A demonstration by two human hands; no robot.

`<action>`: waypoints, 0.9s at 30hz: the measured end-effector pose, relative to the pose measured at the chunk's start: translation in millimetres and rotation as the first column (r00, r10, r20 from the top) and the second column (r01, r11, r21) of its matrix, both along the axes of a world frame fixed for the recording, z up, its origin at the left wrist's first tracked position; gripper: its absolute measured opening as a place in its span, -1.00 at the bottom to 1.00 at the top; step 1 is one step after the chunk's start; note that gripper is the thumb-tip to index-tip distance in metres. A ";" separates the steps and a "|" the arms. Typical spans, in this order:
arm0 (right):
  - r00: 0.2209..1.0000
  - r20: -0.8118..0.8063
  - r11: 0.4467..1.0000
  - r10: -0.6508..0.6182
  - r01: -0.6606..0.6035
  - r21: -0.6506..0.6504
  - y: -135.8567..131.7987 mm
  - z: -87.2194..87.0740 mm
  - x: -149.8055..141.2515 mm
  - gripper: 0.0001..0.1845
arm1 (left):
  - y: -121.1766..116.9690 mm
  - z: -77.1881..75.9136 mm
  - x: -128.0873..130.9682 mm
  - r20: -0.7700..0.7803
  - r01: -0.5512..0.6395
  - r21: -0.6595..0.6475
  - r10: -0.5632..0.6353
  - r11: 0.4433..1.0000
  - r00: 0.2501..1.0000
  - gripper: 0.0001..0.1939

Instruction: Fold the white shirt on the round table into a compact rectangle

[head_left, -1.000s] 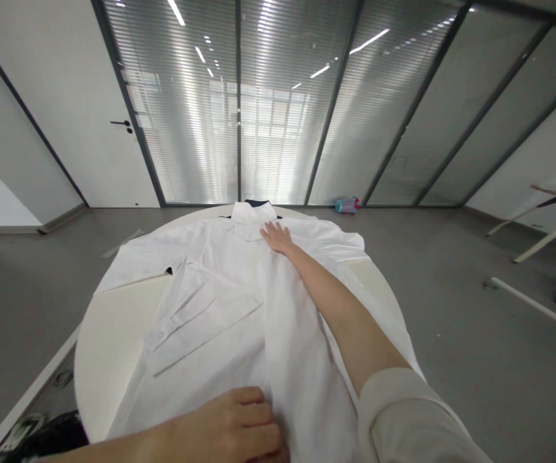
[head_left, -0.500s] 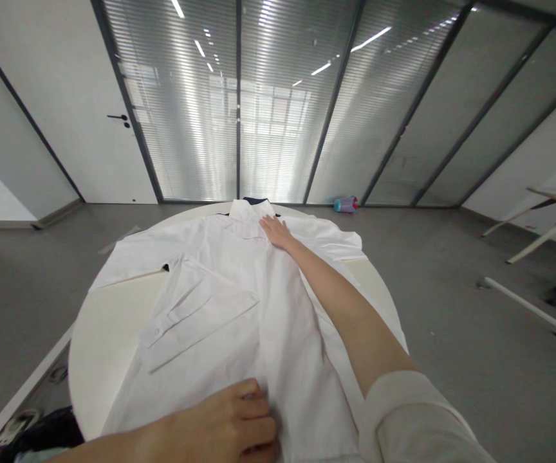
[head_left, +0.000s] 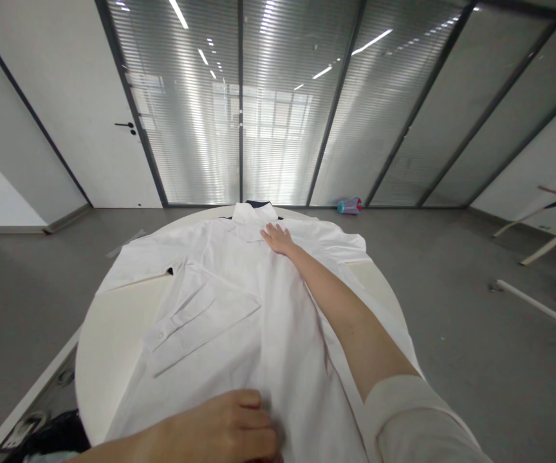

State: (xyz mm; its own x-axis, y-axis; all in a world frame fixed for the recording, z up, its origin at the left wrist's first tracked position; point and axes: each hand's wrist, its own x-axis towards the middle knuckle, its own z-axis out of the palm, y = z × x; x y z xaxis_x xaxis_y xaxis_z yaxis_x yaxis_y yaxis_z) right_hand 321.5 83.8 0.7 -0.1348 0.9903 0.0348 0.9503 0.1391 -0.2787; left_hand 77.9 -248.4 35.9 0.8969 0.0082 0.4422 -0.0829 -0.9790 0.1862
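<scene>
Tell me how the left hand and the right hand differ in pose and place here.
The left hand has its fingers curled, while the right hand is open with its fingers spread.
The left hand is at the near part of the white shirt; the right hand is at the far part, beside the collar.
Both hands are bare, with their backs toward the camera.

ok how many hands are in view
2: the right hand, spread by the collar of the white shirt; the left hand, curled over its near part, fingertips hidden.
</scene>
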 end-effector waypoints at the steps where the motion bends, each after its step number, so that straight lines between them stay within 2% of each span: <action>1: 1.000 0.010 1.000 0.002 -0.002 -0.002 -0.3 -1.1 -0.1 -0.21 | 1.2 -0.9 0.6 -0.038 0.013 0.010 -0.012 1.000 0.999 -0.82; 4: 0.999 0.035 1.000 0.001 -0.001 -0.002 -1.6 -3.0 -0.8 -0.19 | 5.1 -1.2 1.7 -0.087 0.052 0.028 -0.050 0.998 0.995 -0.88; 7: 1.000 0.030 1.000 0.009 -0.008 -0.020 -3.9 -2.4 -1.6 -0.18 | 7.9 1.8 0.4 -0.126 0.075 0.000 -0.074 0.997 0.989 -0.84; 10: 0.999 0.035 1.000 0.015 -0.015 -0.015 -7.5 -1.8 -3.0 -0.18 | 10.5 10.7 -0.8 -0.174 0.071 -0.108 -0.089 0.992 0.981 -0.84; 12: 0.999 0.035 1.000 0.013 -0.013 -0.019 -8.9 0.0 -3.9 -0.19 | 14.8 21.0 2.1 -0.174 0.028 -0.164 -0.057 0.986 0.983 -0.85; 15: 1.000 -0.005 0.996 0.020 -0.021 -0.082 -5.5 12.4 -3.1 -0.21 | 30.9 37.2 18.4 -0.149 -0.100 -0.163 0.076 0.982 0.986 -0.83; 18: 0.998 -0.040 0.992 0.038 -0.043 -0.121 3.9 39.2 1.7 -0.22 | 58.3 42.1 49.9 -0.124 -0.162 -0.100 0.150 0.982 0.981 -0.76; 21: 0.997 -0.031 0.993 0.070 -0.072 -0.090 8.8 65.1 7.9 -0.22 | 85.0 29.6 84.8 -0.153 -0.185 -0.008 0.181 0.983 0.971 -0.57; 23: 0.996 -0.012 0.993 0.087 -0.088 -0.079 4.1 70.1 10.5 -0.22 | 95.0 14.5 102.4 -0.194 -0.221 0.026 0.222 0.975 0.956 -0.39; 25: 0.995 0.019 0.991 0.100 -0.098 -0.094 -6.7 61.8 10.9 -0.21 | 97.5 -1.9 112.6 -0.235 -0.262 0.034 0.262 0.964 0.936 -0.26; 27: 0.991 0.059 0.987 0.120 -0.113 -0.111 -19.6 43.5 9.5 -0.19 | 94.6 -16.3 116.1 -0.264 -0.279 0.031 0.277 0.960 0.924 -0.18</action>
